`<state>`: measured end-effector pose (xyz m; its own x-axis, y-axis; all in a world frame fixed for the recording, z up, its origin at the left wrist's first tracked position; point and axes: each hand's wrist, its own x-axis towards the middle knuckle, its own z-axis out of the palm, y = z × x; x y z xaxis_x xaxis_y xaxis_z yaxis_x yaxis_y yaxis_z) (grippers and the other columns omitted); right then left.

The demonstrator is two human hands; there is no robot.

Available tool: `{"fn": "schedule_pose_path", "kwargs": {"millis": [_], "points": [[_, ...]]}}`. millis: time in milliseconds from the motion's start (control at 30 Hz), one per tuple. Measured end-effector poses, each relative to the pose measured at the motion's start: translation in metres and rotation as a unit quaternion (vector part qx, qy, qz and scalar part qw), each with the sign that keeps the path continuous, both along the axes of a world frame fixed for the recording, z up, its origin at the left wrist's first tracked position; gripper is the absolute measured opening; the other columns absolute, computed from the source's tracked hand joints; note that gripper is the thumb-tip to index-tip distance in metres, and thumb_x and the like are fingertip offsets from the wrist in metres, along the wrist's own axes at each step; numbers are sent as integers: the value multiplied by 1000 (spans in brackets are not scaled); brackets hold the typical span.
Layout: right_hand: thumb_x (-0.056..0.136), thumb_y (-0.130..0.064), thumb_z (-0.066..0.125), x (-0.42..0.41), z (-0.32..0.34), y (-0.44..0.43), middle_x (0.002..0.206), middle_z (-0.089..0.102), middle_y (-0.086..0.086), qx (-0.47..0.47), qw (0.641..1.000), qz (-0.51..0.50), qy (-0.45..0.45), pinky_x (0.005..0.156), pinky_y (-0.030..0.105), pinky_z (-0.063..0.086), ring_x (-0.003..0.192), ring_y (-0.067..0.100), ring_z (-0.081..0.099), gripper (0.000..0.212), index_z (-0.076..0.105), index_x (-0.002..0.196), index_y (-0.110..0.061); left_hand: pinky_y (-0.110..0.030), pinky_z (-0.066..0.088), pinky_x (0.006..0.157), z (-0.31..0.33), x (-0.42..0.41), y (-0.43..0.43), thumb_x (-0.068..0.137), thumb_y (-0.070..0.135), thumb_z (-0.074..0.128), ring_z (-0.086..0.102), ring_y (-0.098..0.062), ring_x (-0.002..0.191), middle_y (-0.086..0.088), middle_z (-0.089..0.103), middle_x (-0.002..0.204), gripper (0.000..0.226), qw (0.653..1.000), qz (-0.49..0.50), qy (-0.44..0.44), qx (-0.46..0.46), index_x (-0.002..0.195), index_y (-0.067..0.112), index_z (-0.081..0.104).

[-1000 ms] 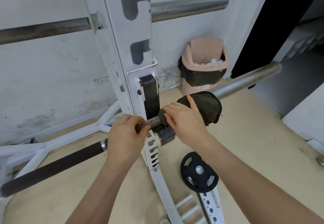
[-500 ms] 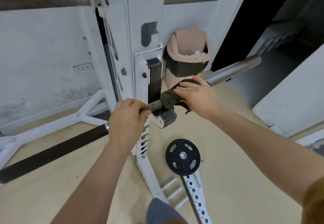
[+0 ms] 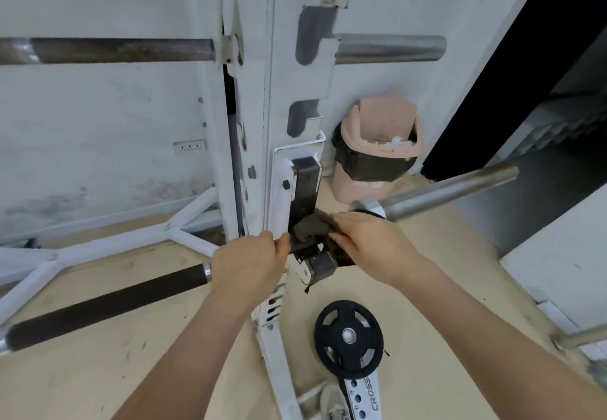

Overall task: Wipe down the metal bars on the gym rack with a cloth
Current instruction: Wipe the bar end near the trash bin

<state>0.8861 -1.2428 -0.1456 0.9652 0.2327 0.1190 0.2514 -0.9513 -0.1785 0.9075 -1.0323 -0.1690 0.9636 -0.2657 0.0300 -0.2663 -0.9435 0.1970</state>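
Observation:
A long barbell lies across the white rack upright, resting in its black hook. Its silver sleeve sticks out to the right. My left hand grips the dark shaft just left of the hook. My right hand holds a dark cloth wrapped over the shaft, between the hook and the sleeve collar. A second bar rests higher on the rack, and its silver end shows to the right of the upright.
A pink bin with a black liner stands by the wall behind the sleeve. A black weight plate lies on the wooden floor beside the rack's white base rail. White floor braces spread left.
My right hand has slid the cloth left along the bar, from the sleeve to the shaft next to the hook. My left hand kept its grip. The view shifted right and closer.

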Motion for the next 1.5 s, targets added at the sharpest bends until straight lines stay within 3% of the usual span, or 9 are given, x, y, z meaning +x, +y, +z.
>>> {"fn": "schedule_pose_path", "kwargs": {"millis": [200, 400, 733, 867, 967, 1133, 1233, 1400, 1500], "points": [[99, -31, 47, 28, 33, -23, 62, 60, 2, 214, 960, -151, -95, 54, 34, 38, 59, 19, 54, 35, 62, 73, -14, -33, 45, 64, 8, 14, -9, 100, 47, 22, 55, -22, 69, 2, 57, 73, 47, 996, 21, 64, 63, 83, 22, 58], [82, -20, 69, 40, -14, 1, 75, 65, 5, -56, 994, 62, -69, 58, 33, 43, 68, 26, 62, 9, 64, 80, -12, -38, 50, 67, -5, 4, -7, 101, 44, 22, 62, -27, 75, 0, 65, 79, 41, 998, 54, 5, 43, 87, 23, 54], [95, -18, 44, 106, -5, 16, 79, 55, 5, -141, 939, 63, 306, 77, 35, 48, 82, 23, 56, 22, 55, 77, -12, -34, 32, 68, -19, -17, -10, 96, 52, 15, 48, -19, 77, 9, 58, 82, 49, 995, 48, -62, 56, 90, 25, 55], [100, -32, 37, 63, -3, 5, 82, 57, 0, -108, 987, 45, 111, 73, 34, 39, 77, 21, 54, 28, 55, 83, -19, -35, 40, 73, -9, -15, -2, 95, 53, 22, 53, -19, 83, 7, 61, 87, 44, 1000, 21, -9, 18, 96, 26, 57], [100, -34, 27, 20, -21, -2, 81, 67, -4, -92, 992, 24, -81, 99, 37, 32, 80, 19, 64, 39, 62, 88, -20, -37, 47, 71, 7, -4, -2, 98, 53, 22, 58, -24, 77, 4, 59, 75, 44, 997, 38, 62, -12, 79, 25, 51], [98, -29, 34, 21, -35, 4, 74, 68, -2, -41, 991, -1, -129, 93, 35, 39, 72, 20, 63, 35, 62, 81, -19, -26, 35, 45, 6, -5, -12, 94, 35, 52, 55, -26, 53, 1, 49, 60, 17, 993, 20, -26, 117, 94, 24, 65], [104, -29, 35, 36, -23, 8, 69, 63, 1, 74, 988, -60, -124, 75, 31, 35, 66, 23, 59, 33, 58, 86, -15, -28, 35, 43, -4, -5, -9, 88, 30, 62, 51, -28, 42, 0, 48, 48, 23, 993, 44, -55, 90, 68, 18, 64], [104, -26, 39, 49, 44, -49, 80, 65, -1, 609, 737, -238, -169, 80, 34, 50, 78, 11, 59, 35, 60, 78, -15, -37, 48, 63, 5, -22, -33, 85, 16, 51, 55, -27, 78, -1, 61, 86, 17, 981, 52, -142, -117, 90, 17, 68], [102, -22, 44, 38, 84, -97, 67, 62, -9, 676, 661, -248, -213, 75, 31, 51, 71, 8, 57, 42, 60, 64, -20, -32, 50, 60, 24, -35, -78, 79, 16, 50, 56, -19, 84, 4, 64, 93, 25, 967, -37, -187, -172, 94, 18, 70]]}}
